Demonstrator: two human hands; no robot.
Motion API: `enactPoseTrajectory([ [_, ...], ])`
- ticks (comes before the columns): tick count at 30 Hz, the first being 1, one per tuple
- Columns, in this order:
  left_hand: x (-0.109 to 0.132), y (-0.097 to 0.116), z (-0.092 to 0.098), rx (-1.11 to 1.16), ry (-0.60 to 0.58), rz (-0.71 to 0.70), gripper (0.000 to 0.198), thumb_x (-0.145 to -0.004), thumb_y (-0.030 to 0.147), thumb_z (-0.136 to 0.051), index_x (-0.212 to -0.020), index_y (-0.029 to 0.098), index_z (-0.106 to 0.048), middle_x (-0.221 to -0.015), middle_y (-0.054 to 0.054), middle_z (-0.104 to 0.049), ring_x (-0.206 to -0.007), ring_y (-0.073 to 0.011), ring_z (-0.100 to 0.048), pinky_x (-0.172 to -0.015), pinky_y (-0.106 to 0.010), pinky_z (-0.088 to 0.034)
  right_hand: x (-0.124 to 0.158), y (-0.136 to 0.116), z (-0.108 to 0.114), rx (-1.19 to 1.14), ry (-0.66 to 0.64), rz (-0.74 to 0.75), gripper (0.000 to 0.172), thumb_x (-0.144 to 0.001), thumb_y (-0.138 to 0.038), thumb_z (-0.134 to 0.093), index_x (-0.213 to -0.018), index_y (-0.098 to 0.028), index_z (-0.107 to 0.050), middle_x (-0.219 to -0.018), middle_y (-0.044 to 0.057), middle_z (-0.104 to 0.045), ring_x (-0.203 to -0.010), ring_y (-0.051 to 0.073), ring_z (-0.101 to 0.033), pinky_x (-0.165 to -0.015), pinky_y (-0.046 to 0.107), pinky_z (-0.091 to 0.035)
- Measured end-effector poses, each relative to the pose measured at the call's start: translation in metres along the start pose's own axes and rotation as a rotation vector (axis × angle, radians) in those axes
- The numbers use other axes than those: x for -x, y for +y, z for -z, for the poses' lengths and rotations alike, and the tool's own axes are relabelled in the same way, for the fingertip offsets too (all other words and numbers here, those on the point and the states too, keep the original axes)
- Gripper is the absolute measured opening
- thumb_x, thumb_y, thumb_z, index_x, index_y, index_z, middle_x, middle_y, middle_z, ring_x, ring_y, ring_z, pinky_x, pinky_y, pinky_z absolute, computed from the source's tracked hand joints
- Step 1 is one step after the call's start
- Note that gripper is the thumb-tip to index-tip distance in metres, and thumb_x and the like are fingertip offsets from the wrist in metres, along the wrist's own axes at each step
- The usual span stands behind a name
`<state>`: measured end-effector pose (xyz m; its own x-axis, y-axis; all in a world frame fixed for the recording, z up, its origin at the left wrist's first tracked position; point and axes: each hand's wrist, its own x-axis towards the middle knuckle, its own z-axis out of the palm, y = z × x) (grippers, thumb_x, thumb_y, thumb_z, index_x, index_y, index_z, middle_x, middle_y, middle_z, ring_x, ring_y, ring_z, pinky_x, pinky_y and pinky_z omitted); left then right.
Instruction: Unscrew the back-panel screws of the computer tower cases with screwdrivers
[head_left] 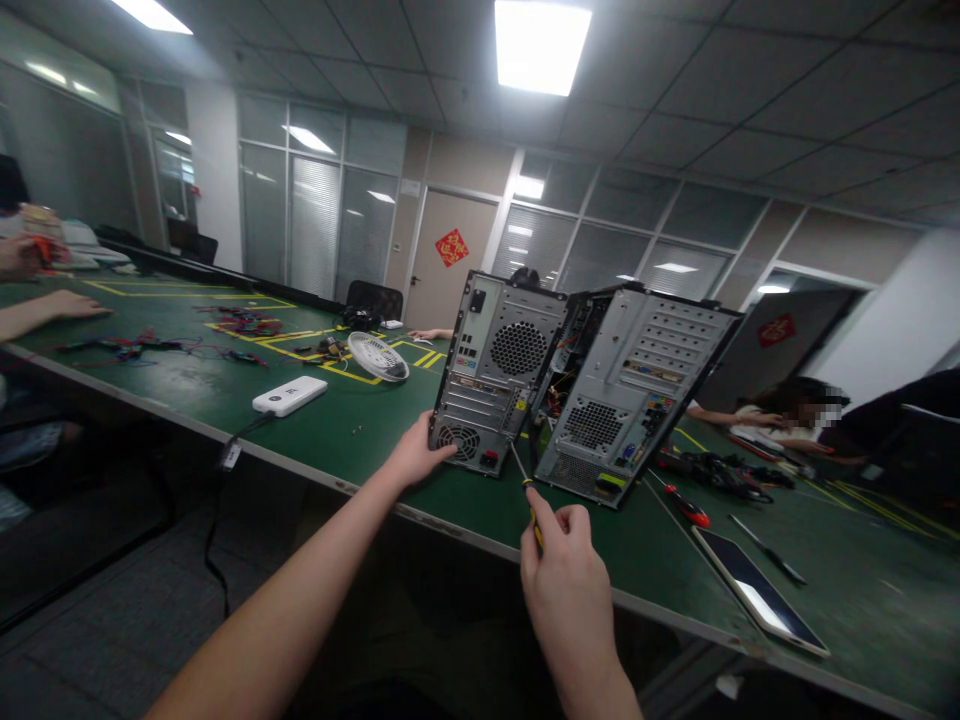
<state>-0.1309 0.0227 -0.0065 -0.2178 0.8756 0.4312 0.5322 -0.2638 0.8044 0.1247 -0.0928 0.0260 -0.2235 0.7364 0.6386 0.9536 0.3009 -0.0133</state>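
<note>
Two desktop computer cases stand upright on the green table, rear panels facing me. My left hand grips the lower left edge of the left computer case, thumb on its back panel and fingers round the side. In my right hand, closed, is a screwdriver with a yellow and black handle. Its shaft points up at the lower right edge of that case; whether the tip touches a screw I cannot tell. Just right stands the second computer case, tilted in view, with cables showing inside its opened side.
Right of the cases lie a red-handled screwdriver, a thin dark tool, a phone and black cables. To the left are a white power bank, a round white cover and wires. Other people sit around the table.
</note>
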Motion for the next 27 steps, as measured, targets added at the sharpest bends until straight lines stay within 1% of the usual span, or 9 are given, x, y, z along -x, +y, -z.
enactPoseTrajectory([
  [3, 0.000, -0.001, 0.000, 0.004, 0.000, -0.001, 0.073, -0.080, 0.035, -0.080, -0.143, 0.016, -0.047, -0.141, -0.018, -0.066, -0.129, -0.0322, -0.064, -0.111, -0.046, -0.049, -0.006, -0.001, 0.009, 0.093, -0.108, 0.082, 0.043, -0.099, -0.015, -0.057, -0.142, -0.019, -0.063, -0.104, 0.007, -0.060, -0.068, 0.014, -0.065, -0.059, 0.024, -0.046],
  [5, 0.000, -0.001, 0.000, 0.004, -0.002, 0.002, 0.074, -0.080, 0.035, -0.080, -0.143, 0.017, -0.047, -0.142, -0.018, -0.066, -0.130, -0.0325, -0.064, -0.111, -0.046, -0.049, -0.012, -0.003, 0.015, 0.167, -0.167, 0.161, 0.045, -0.098, -0.014, -0.059, -0.143, -0.018, -0.061, -0.107, 0.009, -0.064, -0.073, 0.016, -0.069, -0.062, 0.025, -0.048],
  [9, 0.000, -0.002, 0.000, 0.005, -0.004, 0.002, 0.074, -0.080, 0.035, -0.080, -0.144, 0.017, -0.047, -0.143, -0.018, -0.065, -0.131, -0.0325, -0.063, -0.112, -0.046, -0.048, -0.024, -0.008, 0.027, 0.307, -0.240, 0.298, 0.044, -0.097, -0.013, -0.059, -0.141, -0.013, -0.061, -0.104, 0.012, -0.070, -0.080, 0.020, -0.073, -0.065, 0.027, -0.050],
  [12, 0.000, -0.001, 0.000, 0.005, -0.001, -0.006, 0.073, -0.081, 0.034, -0.080, -0.143, 0.016, -0.047, -0.141, -0.018, -0.066, -0.130, -0.0320, -0.064, -0.112, -0.046, -0.048, -0.031, -0.012, 0.035, 0.351, -0.276, 0.348, 0.041, -0.097, -0.012, -0.057, -0.139, -0.011, -0.061, -0.101, 0.014, -0.072, -0.079, 0.022, -0.074, -0.063, 0.029, -0.050],
  [16, 0.000, -0.001, 0.000, -0.003, 0.000, 0.000, 0.073, -0.080, 0.035, -0.080, -0.143, 0.017, -0.047, -0.141, -0.018, -0.066, -0.130, -0.0327, -0.064, -0.112, -0.047, -0.048, -0.035, -0.013, 0.040, 0.357, -0.299, 0.358, 0.040, -0.098, -0.012, -0.056, -0.137, -0.010, -0.061, -0.099, 0.015, -0.073, -0.078, 0.023, -0.075, -0.060, 0.029, -0.049],
  [27, 0.001, 0.002, 0.001, -0.016, -0.005, -0.001, 0.072, -0.081, 0.034, -0.079, -0.143, 0.016, -0.047, -0.143, -0.019, -0.064, -0.132, -0.0323, -0.063, -0.113, -0.046, -0.047, -0.029, -0.014, 0.033, 0.310, -0.283, 0.279, 0.040, -0.103, -0.021, -0.053, -0.141, -0.011, -0.060, -0.096, 0.013, -0.074, -0.073, 0.022, -0.076, -0.057, 0.027, -0.049],
])
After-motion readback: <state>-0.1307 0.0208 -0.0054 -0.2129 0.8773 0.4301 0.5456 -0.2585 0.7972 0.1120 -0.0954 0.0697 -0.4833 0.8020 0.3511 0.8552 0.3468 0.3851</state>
